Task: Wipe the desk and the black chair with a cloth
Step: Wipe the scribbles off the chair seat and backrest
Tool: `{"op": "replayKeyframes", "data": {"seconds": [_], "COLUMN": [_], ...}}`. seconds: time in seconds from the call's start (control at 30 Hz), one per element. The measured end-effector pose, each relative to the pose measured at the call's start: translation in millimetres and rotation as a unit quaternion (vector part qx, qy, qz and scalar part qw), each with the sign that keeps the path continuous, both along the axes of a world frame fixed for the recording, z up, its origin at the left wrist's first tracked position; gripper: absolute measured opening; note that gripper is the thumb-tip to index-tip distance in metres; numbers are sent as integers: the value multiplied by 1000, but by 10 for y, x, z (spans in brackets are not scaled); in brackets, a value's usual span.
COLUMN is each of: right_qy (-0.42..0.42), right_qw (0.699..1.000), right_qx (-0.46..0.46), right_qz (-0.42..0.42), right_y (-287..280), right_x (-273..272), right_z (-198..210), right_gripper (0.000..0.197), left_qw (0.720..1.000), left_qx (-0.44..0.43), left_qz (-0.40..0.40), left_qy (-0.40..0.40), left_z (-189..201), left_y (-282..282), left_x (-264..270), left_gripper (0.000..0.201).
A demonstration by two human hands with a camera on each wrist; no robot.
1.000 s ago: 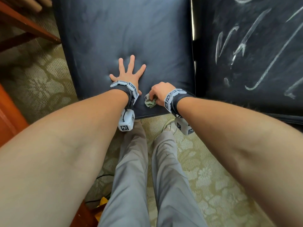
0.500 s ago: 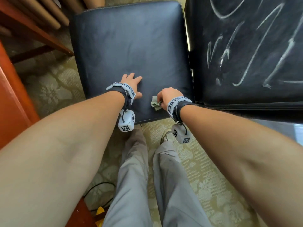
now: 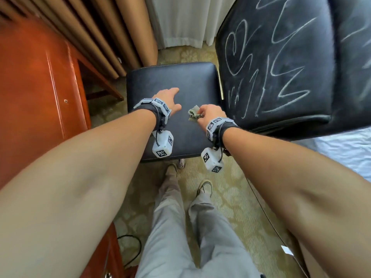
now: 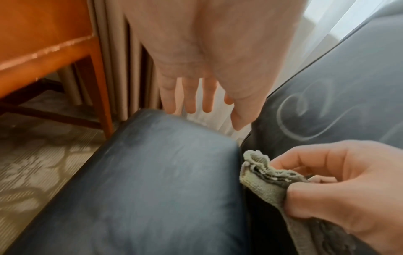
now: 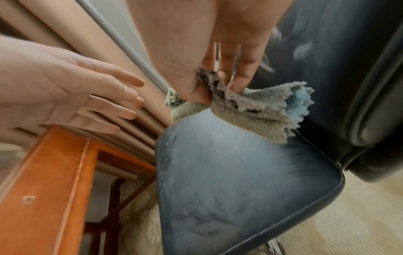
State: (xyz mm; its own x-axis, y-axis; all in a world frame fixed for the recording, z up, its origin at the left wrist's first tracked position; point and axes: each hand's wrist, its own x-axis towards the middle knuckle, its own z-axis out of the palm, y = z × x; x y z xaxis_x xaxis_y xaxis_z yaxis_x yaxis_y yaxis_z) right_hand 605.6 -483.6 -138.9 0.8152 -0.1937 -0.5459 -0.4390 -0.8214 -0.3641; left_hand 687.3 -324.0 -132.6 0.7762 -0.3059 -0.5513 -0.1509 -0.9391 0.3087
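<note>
The black chair seat [image 3: 180, 81] lies in front of me, its dusty backrest [image 3: 281, 67] with pale scribbles standing to the right. My left hand [image 3: 170, 99] hovers above the seat, fingers [image 4: 189, 103] straight and holding nothing. My right hand [image 3: 210, 114] pinches a crumpled grey-green cloth [image 3: 193, 114] between thumb and fingers, just over the seat's right side beside the backrest. In the right wrist view the cloth [image 5: 257, 112] hangs from that hand above the seat [image 5: 229, 181]. The left wrist view shows the cloth [image 4: 266, 177] bunched in the right hand [image 4: 338, 181].
The reddish wooden desk [image 3: 36, 87] stands at the left, close to the seat. Brown curtains [image 3: 96, 37] and a white sheer [image 3: 180, 23] hang behind. A white bed [image 3: 345, 151] lies at the right. A black cable [image 3: 130, 249] runs over the patterned carpet by my legs.
My view has risen and pulled back from the seat. The left hand has lifted off the cushion with its fingers drawn together. The right hand has lifted with the cloth.
</note>
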Motion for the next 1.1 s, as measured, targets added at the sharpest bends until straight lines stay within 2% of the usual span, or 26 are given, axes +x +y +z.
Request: {"op": "replayKeyframes", "data": {"seconds": [0.27,0.37,0.47,0.63,0.77,0.87,0.97,1.1], "right_qy": [-113,-168,-232,-325,-366,-323,-272,-224], "right_qw": [993,984,963,909,857,835,841,860], "right_qx": [-12,-31,-57,-123,-181,-210,-172,-141], "right_qz": [-15,-53,-124,-228,-316,-393,-434,-437], "right_y": [-328,-533,-765,-1024,-1186,-1296,-1367,-1340], "right_x": [-121,-127,-126,-196,-385,-563,-724,-783], "right_z": [1350,1818,2234,2757,2997,3062,2985,2789], "right_gripper": [37,35,32,27,29,33,38,38], "left_qw": [995,989,981,963,949,941,933,926], "left_qx": [-63,-87,-109,-141,-148,-160,-169,-164], "left_qz": [-14,-42,-80,-156,-214,-246,-276,-300], "left_qy": [-81,-109,-136,-169,-179,-168,-158,-158], "left_z": [1431,1908,2348,2898,3156,3269,3308,3264], "left_y": [-429,-698,-981,-1374,-1662,-1836,-1986,-2131], "left_x": [44,147,231,277,226,188,151,144], "left_gripper": [66,64,64,61,60,58,59,63]}}
